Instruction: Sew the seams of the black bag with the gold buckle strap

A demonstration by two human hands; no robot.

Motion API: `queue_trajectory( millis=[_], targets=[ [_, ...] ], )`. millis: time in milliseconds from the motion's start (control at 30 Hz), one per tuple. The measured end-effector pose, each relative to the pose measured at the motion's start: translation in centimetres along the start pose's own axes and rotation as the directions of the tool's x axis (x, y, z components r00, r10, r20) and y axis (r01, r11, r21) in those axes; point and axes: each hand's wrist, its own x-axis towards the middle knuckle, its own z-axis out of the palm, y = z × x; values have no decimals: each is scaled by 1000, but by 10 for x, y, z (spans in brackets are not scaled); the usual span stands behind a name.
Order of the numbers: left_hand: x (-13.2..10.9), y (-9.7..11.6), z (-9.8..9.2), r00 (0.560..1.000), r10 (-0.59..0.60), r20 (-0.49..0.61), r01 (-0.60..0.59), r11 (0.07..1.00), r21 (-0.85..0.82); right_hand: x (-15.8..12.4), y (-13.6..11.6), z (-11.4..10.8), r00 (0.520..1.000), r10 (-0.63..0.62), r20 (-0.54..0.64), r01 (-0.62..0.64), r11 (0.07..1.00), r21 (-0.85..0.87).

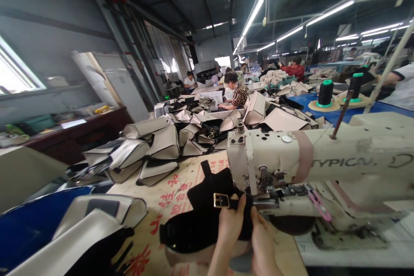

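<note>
A black-and-beige bag with a gold buckle is held at the head of a sewing machine. My left hand closes on the black part just below the buckle, thumb pointing up toward the machine. Beside it, my right hand grips the bag's right edge, close to the machine's narrow arm. The needle area and the edge under it are partly hidden. A black flap with a strap tab stands up behind the buckle.
Beige bags with black trim are heaped behind the wooden board. More bag parts lie at left. Pink-handled snips rest on the machine; black thread cones stand behind it. A co-worker sits beyond the heap.
</note>
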Motion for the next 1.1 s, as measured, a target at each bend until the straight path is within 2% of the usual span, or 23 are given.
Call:
queue_trajectory(
  millis=[233, 533, 867, 1100],
  targets=[
    [4, -7, 5, 1000, 17, 0, -17, 999, 32, -4, -7, -2, 995, 26, 93, -32, 997, 69],
    [4, -11, 4, 1000, 11, 8, -11, 1000, 12, -2, -7, -3, 998, 21, 58, -25, 998, 66],
    [6, -12, 8, 1000, 3, 19, -3, 1000, -20, 3, -1, -4, 996, 93, 16, -94, 995, 38],
    [4, -11, 8, 1000, -7, 16, 8, 998, -59, 5, 11, -7, 997, 63, 55, -63, 998, 14]
  ],
)
